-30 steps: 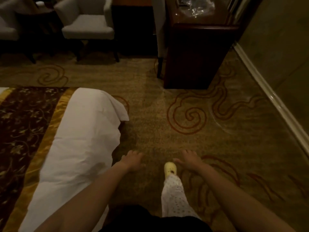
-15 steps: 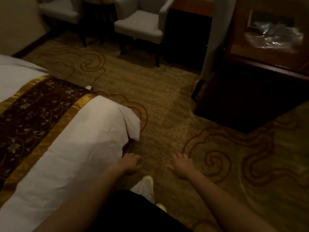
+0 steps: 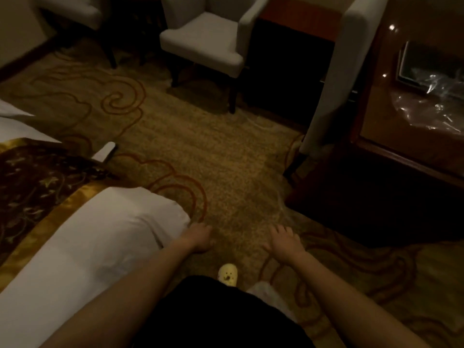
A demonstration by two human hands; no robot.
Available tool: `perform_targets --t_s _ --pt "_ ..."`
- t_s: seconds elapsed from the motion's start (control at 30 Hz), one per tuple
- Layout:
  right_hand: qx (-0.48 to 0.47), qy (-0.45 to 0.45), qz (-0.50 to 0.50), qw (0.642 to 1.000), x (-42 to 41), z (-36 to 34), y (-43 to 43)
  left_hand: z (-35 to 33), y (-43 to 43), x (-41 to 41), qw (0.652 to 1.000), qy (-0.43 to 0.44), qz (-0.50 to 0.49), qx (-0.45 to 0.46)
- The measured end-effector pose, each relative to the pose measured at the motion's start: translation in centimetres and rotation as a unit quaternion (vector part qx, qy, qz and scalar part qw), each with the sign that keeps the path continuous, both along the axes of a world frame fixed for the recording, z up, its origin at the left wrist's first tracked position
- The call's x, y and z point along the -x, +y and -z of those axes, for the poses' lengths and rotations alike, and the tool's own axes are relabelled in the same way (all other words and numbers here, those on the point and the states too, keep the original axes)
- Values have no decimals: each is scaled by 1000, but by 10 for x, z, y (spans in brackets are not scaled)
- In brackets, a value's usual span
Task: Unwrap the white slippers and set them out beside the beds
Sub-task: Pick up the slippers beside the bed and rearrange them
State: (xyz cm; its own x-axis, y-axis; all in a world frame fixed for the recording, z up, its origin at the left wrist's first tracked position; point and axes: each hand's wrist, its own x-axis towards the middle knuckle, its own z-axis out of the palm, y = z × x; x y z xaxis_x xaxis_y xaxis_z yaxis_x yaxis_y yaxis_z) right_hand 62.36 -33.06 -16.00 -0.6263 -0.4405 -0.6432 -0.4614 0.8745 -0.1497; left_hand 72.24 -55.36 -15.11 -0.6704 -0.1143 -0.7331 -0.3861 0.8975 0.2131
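From the head view, the left hand (image 3: pixel 200 237) and right hand (image 3: pixel 285 241) hang apart, loosely spread and empty over the swirl-patterned carpet (image 3: pixel 200 146), so I judge this a walk between steps, with the crinkled clear wrapping (image 3: pixel 431 114) lying on the glossy wooden desk (image 3: pixel 376 116) at far right. A flat white slipper (image 3: pixel 105 152) shows on the floor beyond the bed (image 3: pixel 88 242), whose smooth white sheet carries a brown-and-gold runner. The next move likely calls for checking its placement or fetching another pair, though I cannot tell which.

head cam | looks fwd-down | bed corner (image 3: pixel 140 222) near, lower left
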Motion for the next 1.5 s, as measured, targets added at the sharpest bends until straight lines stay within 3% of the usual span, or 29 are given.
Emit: perform_targets --t_s 0.13,0.37,0.6,0.7,0.87,1.2,1.33,1.5 --pt "5 -48 7 999 76 -5 -20 -13 -20 79 1000 14 -16 9" --pt "-19 -88 -117 989 214 8 -94 -1 -70 164 990 -20 -136 -9" --pt "-35 -71 -259 963 351 -8 -207 -12 -112 226 945 11 -327 -27" --pt "-32 -76 -284 955 381 -6 -246 -19 -131 241 915 37 -400 -33" --pt "-63 -106 -360 925 408 14 -312 -14 -178 257 881 -5 -472 -36" --pt "-36 -110 -366 923 510 0 -530 10 -371 345 863 -30 -501 -50" --pt "-2 -86 -378 922 545 -18 -623 0 -469 390 863 1 -502 -57" --pt "-40 -102 -408 907 575 -17 -719 -8 -559 432 845 23 -533 -25"
